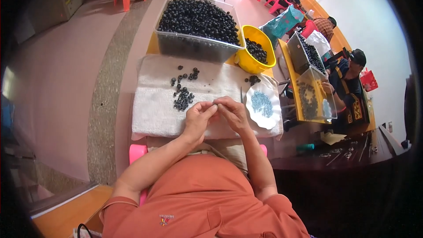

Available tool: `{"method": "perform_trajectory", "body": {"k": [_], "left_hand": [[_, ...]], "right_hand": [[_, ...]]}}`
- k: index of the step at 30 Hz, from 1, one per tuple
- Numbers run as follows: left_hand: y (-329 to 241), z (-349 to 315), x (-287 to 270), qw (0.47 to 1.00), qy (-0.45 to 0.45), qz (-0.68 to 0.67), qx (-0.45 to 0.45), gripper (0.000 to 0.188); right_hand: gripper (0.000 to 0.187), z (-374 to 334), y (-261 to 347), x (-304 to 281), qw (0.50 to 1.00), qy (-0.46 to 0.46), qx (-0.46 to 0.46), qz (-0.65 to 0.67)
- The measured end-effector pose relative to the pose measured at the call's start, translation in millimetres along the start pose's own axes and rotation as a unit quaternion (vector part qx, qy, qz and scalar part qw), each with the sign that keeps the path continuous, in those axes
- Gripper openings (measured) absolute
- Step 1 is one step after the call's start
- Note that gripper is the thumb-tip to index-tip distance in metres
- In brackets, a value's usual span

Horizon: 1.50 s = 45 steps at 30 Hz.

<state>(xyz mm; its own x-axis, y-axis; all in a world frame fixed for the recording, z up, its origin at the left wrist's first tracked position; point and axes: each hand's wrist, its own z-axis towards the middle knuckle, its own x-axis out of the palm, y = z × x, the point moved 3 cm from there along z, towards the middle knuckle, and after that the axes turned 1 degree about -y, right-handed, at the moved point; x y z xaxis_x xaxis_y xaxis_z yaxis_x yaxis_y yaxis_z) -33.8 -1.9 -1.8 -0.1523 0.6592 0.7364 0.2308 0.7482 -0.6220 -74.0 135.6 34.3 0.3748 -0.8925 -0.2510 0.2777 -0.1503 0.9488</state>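
Leaning in over the worker's lap, in the head view I saw the left hand (199, 118) and the right hand (235, 113) meeting above a white cloth (152, 101), fingertips touching. Each thumb and forefinger had drawn close together, yet I couldn't tell whether they were clamped on anything; whatever might be there was hidden.

Small black parts (183, 102) lay loose on the cloth, just beyond the left hand, with many more heaped in a clear bin (194, 43) and some in a yellow tub (251, 66). They looked light, hard and stiff, smooth enough to slip or roll; I'd have taken one by its outer rim, between thumb and forefinger pads. Beside the right hand, a scalloped white plate (267, 124) held pale blue bits (261, 104), seemingly lighter, easily scattered, and best pinched singly with the fingertips.
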Motion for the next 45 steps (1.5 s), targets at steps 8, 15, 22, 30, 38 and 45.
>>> {"method": "perform_trajectory", "body": {"k": [8, 15, 22, 30, 38, 45], "left_hand": [[2.5, 3.2, -4.2, 1.000, 0.010, 0.017, 0.000, 0.010], [-3.4, -0.6, 2.2, 0.999, 0.030, 0.003, -0.015, 0.012], [-6.6, -3.3, 5.5, 0.997, 0.051, 0.012, -0.048, 0.012], [-8.7, -5.3, 6.8, 0.995, 0.048, 0.035, -0.078, 0.011], [-11.6, -8.5, 12.5, 0.991, 0.077, 0.042, -0.100, 0.012], [-9.0, -5.7, 8.9, 0.997, 0.046, 0.011, -0.068, 0.015]], "right_hand": [[0.015, -8.8, 0.9, 2.2, 0.998, -0.011, 0.029, 0.056], [0.016, -11.2, 7.2, -0.9, 0.999, -0.005, 0.006, 0.042], [0.018, -12.2, 5.2, -4.4, 0.997, -0.005, 0.004, 0.073], [0.017, -13.2, 5.1, -11.4, 0.995, 0.023, 0.039, 0.085], [0.012, -15.2, 0.5, -17.9, 0.987, 0.032, 0.104, 0.118], [0.020, -16.4, 4.3, -8.7, 0.999, -0.010, -0.027, 0.022]]}}
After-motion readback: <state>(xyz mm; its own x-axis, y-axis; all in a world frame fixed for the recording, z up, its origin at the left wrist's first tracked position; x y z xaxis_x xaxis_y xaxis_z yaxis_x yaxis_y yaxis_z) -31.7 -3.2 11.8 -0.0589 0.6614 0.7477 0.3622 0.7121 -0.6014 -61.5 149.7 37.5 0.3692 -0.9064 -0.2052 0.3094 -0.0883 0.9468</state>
